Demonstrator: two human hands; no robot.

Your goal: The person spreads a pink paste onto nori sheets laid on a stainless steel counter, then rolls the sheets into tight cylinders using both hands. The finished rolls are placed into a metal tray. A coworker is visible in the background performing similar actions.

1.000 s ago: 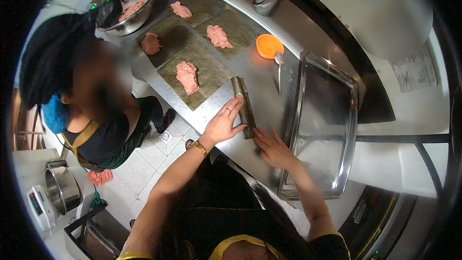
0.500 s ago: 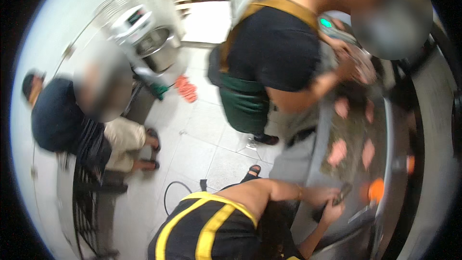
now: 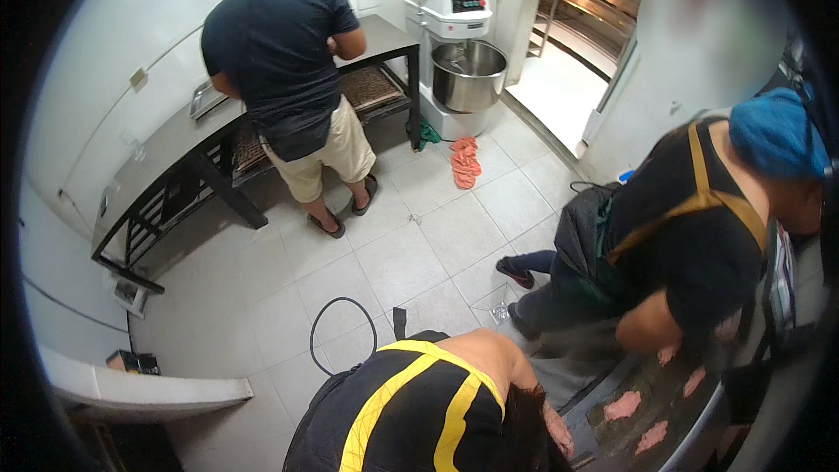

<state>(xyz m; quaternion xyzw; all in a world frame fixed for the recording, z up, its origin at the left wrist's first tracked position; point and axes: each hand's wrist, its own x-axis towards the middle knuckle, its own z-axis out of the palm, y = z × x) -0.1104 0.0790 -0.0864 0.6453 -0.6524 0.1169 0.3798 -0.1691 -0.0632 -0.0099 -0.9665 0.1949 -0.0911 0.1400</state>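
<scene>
Five o'clock: left hand [image 3: 561, 440], partly hidden, beside the counter [image 3: 580, 424]; finger state cannot be determined. Right hand not visible. Four o'clock: pink meat portions [image 3: 622, 405] already set out on dark sheets [image 3: 645, 393], which lie flat, not folded over them. Three o'clock: co-worker [image 3: 686, 240] bending forward.

Pink meat patties [image 3: 622, 406] lie on dark sheets [image 3: 649, 392]; a co-worker [image 3: 682, 253] leans nearby; a mixer [image 3: 469, 83] stands beyond.
</scene>
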